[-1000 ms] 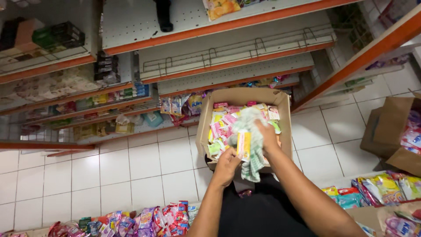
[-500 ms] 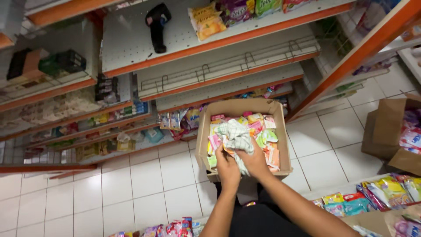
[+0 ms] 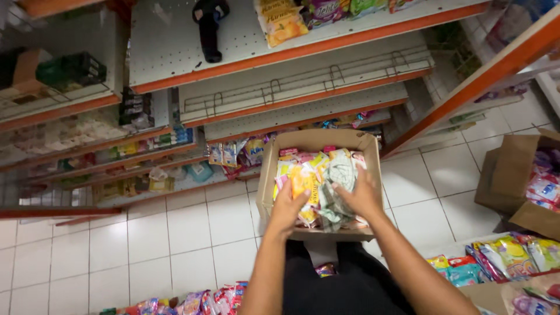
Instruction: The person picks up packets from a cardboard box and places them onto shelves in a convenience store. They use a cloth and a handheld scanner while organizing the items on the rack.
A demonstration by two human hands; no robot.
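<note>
1. An open brown cardboard box (image 3: 318,143) sits in the middle of the scene, propped against the person's dark-clothed lap, its far flap toward the shelving.
2. The box is filled with small colourful snack packets (image 3: 303,160) in pink, yellow and pale green, lying loose and overlapping.
3. The left hand (image 3: 290,205) reaches into the near left part of the box, its fingers closed around a yellow packet (image 3: 303,182) that stands slightly above the pile.
4. The right hand (image 3: 360,197) lies just to the right of it, fingers spread and pressed on a pale green crumpled packet (image 3: 337,182) (whether it truly grips the packet or only rests on it cannot be told).
5. The two hands are near each other but apart, with packets between them.
6. Beyond the box stand white metal shelves with orange edges (image 3: 303,52); a black handheld device (image 3: 209,26) lies on a far shelf.
7. A second open cardboard box (image 3: 504,175) stands at the right on the white tiled floor (image 3: 146,251).
8. More bright packets (image 3: 513,256) lie near it at the near right.
</note>
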